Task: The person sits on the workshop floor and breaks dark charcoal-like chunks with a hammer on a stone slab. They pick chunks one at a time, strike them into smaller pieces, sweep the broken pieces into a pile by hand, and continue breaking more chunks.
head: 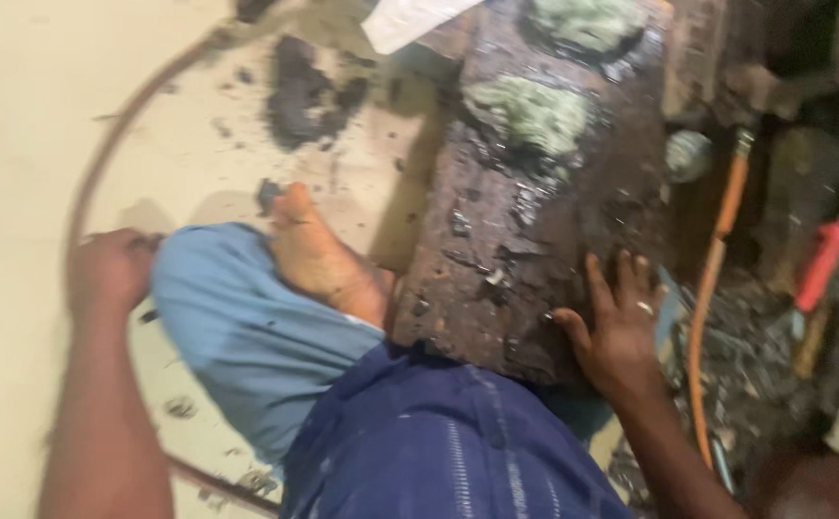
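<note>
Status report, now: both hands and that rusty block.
Left hand flat on the floor, beside the blue-trousered knee. Right hand spread on the rusty metal block, near corner. Orange hose close right.

Hose (713, 279) right of block (535, 192) (foot (318, 255) left)

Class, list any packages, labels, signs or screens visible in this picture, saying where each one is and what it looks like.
White sheet: top edge, lying over the end of the rusty slab; flat, angular, plain white, possibly paper or wrapping; too blurred to tell more.
No labels, signs or screens show.
</note>
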Action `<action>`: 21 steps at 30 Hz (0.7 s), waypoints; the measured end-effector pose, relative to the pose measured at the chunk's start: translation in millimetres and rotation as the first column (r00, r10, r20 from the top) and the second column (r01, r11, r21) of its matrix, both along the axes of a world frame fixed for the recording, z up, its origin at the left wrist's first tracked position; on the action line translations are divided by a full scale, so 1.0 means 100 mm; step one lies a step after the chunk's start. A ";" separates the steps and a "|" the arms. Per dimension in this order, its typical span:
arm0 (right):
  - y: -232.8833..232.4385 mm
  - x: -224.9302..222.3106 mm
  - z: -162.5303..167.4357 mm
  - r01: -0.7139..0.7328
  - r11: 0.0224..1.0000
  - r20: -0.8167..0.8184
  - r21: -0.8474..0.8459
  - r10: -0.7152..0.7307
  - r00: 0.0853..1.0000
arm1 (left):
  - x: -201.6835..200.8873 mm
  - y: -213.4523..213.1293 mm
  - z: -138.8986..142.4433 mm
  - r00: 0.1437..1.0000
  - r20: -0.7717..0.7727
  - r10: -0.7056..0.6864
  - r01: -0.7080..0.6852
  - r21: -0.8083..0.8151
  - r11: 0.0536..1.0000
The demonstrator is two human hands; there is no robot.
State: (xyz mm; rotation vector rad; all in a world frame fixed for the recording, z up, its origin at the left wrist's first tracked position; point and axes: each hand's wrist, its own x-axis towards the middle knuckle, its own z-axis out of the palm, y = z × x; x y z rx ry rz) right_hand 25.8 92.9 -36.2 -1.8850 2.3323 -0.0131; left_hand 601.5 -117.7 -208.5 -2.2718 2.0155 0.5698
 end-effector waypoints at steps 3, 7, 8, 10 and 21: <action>0.03 0.02 0.03 0.045 0.998 0.081 -0.033 -0.042 0.996 | 0.00 -0.01 -0.09 0.999 0.017 -0.043 0.043 0.018 0.999; -0.09 0.29 0.01 0.022 1.000 0.003 -0.013 -0.022 1.000 | -0.02 -0.03 -0.15 0.991 0.069 -0.116 0.119 -0.037 0.992; -0.14 0.40 0.01 -0.004 1.000 -0.072 0.004 0.004 0.997 | -0.04 -0.04 -0.16 0.994 0.055 -0.092 0.093 -0.023 0.995; -0.23 0.65 0.00 -0.019 1.000 -0.048 -0.013 0.018 0.999 | -0.04 -0.05 -0.15 0.995 0.043 -0.095 0.096 -0.021 0.995; -0.59 -0.35 0.07 0.125 0.966 0.239 -0.226 -0.069 0.969 | 0.12 -0.01 -0.05 0.996 -0.086 -0.003 0.012 0.113 0.994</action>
